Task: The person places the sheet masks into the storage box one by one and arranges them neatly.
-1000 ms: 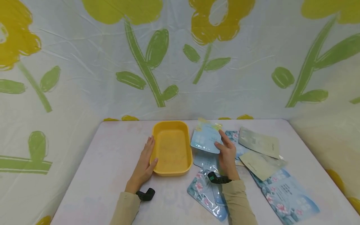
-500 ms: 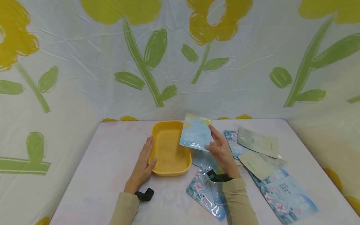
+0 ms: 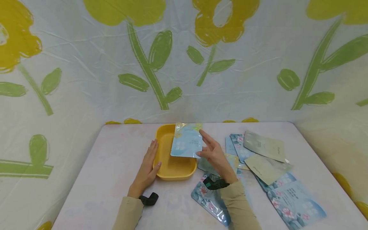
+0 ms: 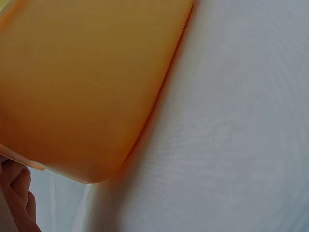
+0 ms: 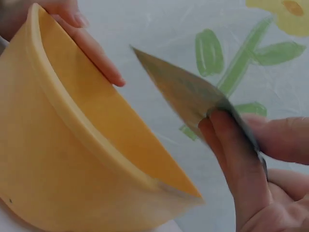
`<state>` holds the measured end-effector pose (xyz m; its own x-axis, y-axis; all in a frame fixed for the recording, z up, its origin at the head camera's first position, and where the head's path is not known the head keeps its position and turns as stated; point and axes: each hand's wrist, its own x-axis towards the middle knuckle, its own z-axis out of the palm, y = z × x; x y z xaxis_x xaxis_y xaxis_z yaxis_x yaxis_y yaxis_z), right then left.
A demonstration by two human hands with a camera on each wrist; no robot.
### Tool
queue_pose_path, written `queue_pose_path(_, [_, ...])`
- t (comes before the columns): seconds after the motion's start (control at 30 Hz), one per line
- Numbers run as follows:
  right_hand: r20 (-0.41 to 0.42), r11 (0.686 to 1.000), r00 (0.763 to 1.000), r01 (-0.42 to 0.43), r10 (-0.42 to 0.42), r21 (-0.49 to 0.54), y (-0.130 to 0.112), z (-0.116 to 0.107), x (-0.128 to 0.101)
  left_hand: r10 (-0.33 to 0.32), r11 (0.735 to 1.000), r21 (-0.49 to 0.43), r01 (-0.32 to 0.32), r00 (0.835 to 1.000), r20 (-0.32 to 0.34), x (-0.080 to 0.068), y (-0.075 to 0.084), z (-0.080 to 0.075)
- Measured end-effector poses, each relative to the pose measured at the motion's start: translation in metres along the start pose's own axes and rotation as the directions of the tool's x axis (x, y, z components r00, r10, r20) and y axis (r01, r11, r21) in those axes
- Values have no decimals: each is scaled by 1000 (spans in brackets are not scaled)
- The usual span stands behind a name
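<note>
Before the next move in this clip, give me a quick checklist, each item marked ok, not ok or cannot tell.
1. Right hand has the packet: ok, pinched near its right edge.
2. Left hand on the tray: ok, touching its left side.
3. Packet clear of the tray: ok, a gap shows in the right wrist view.
4. Packet wholly inside the rim's outline from above: not ok, its right edge juts past.
5. Whole tray floor bare: cannot tell, the packet hides part.

On the table, sachets lie right of the tray.
</note>
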<state>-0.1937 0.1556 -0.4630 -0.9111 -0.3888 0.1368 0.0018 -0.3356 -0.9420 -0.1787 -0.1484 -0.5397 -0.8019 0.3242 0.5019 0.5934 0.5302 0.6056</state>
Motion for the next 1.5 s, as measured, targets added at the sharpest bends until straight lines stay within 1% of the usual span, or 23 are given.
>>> queue_pose_path(0.1, [-9,999,999,-31,31,-35,2,7,2,0,1000,-2,0,1000,1,0,0,0])
queue_pose_path(0.27, [-22,990,997,-76,74,-118,5,18,4,-17,1000,0,17,1000,12,0,2,-1])
queue_pose_path(0.33, [-23,984,996,-84,81,-157,6,22,4,-12,1000,0,12,1000,11,0,2,-1])
queue_pose_path(0.43, [-33,971,995,-97,92,-217,7,28,5,12,1000,-7,-12,1000,0,0,1,-1])
queue_pose_path(0.57, [-68,956,992,-116,102,-268,9,36,6,34,999,-9,-34,999,-13,0,-1,-1])
queue_pose_path(0.67, [-119,947,988,-134,103,-293,11,42,8,36,999,-8,-36,999,-14,0,-2,-1])
queue_pose_path(0.73, [-152,933,984,-142,96,-329,13,46,9,36,999,-8,-36,999,-12,0,-3,-1])
queue_pose_path(0.83, [-173,910,980,-156,95,-383,15,51,9,37,999,-9,-37,999,-12,0,-3,0])
queue_pose_path(1.0, [-157,878,982,-168,107,-449,14,57,7,40,999,-10,-40,999,-12,1,-2,0])
queue_pose_path(1.1, [-148,859,984,-158,97,-487,13,59,5,33,999,-8,-33,999,-5,0,-2,1])
queue_pose_path(1.2, [-134,837,984,-169,115,-521,12,60,4,20,1000,-8,-20,1000,6,0,-1,1])
queue_pose_path(1.27, [-121,816,985,-172,126,-552,12,60,3,23,1000,-6,-23,1000,4,0,-2,1])
queue_pose_path(1.33, [-121,804,984,-179,133,-568,11,60,3,29,1000,-5,-29,1000,-2,0,-2,1])
queue_pose_path(1.4, [-139,803,983,-180,122,-568,12,61,3,38,999,-7,-38,999,-8,1,-2,1])
queue_pose_path(1.5, [-193,809,977,-189,96,-556,12,61,4,47,999,-9,-47,999,-15,1,-3,1])
